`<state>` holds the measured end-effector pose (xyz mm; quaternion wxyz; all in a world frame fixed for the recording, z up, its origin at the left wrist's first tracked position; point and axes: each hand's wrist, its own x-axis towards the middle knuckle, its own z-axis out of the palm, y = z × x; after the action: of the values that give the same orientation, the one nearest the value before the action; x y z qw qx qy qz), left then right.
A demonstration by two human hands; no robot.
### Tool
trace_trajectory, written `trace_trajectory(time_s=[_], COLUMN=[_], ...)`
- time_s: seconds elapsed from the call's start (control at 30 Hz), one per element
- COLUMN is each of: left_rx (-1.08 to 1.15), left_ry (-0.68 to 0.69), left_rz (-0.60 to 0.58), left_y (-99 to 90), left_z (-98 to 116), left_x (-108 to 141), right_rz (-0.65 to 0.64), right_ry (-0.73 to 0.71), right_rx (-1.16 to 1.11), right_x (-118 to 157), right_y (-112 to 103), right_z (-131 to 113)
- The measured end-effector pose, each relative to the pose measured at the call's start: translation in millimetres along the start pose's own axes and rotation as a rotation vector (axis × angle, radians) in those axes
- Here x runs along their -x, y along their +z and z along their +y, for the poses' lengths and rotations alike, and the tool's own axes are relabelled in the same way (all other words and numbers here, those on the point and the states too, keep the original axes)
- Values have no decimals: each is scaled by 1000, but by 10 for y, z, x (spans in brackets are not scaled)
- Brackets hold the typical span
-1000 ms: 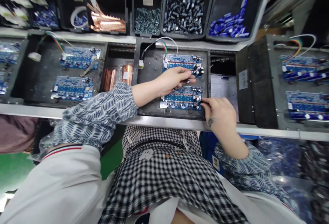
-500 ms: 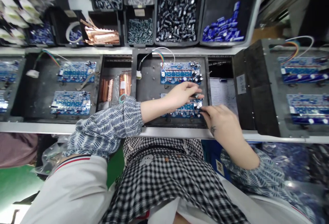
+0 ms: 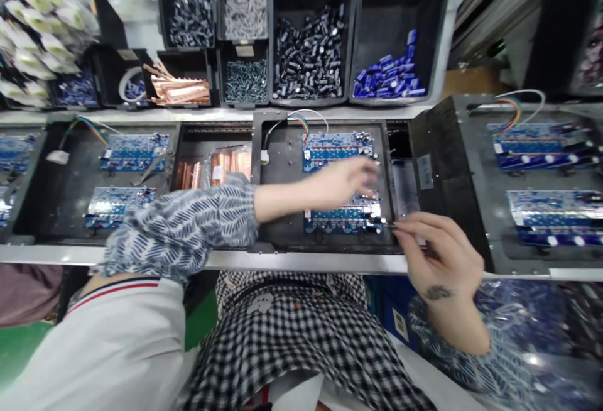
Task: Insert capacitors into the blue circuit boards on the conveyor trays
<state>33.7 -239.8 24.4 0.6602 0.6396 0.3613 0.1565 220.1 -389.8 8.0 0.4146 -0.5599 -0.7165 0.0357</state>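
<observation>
My left hand (image 3: 346, 181) hovers over the gap between two blue circuit boards, the upper board (image 3: 325, 141) and the lower board (image 3: 339, 217). Its fingers are bent and smeared by motion, so what they hold, if anything, does not show. Just past the lower board's right end, my right hand (image 3: 443, 257) pinches a small dark part (image 3: 390, 225) between thumb and forefinger. Black cylindrical capacitors stand at the upper board's right end. Both boards lie in a dark tray (image 3: 282, 210).
Behind the rail stand bins of black capacitors (image 3: 311, 53), blue capacitors (image 3: 391, 75), and small green parts (image 3: 245, 81). Copper strips (image 3: 181, 87) stick out of another bin. More trays with boards flank mine, left (image 3: 122, 207) and right (image 3: 551, 216). White connectors (image 3: 35, 34) hang far left.
My right hand has drawn back right from the lower board's edge, holding the small dark part. My left hand has lifted slightly off the lower board. The camera view has shifted.
</observation>
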Motion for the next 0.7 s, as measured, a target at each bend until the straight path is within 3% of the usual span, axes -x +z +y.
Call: trace_trajectory(time_s=[0.07,0.13,0.2,0.27,0.33,0.43,0.53,0.7], left_rx=[-334,-669,-766,-796,-805,-793,-792,-766], left_ry=[242,316,345,325,245,102,72,71], left_rz=[189,322,342,308,291,321,319,280], left_y=[-437,-801,-963,-904,-714,-458,-422,-561], left_z=[97,220,330,391,395,338,281,214], left_x=[-293,-680,-1110,-1527,-1884,-2239,-2380,-2438], right_rz=[53,23,-50,-103,-124,-150,-184,-190], right_ry=[149,233,250,270,336,412,393,272], right_rx=[-13,-32,-52,-54,-29,12,23,31], right_x=[155,300,402,451,463,453,439,425], right_y=[-114,-163,-133,-58,15,65,59,64], right_z=[86,180,261,319,359,398,420,441])
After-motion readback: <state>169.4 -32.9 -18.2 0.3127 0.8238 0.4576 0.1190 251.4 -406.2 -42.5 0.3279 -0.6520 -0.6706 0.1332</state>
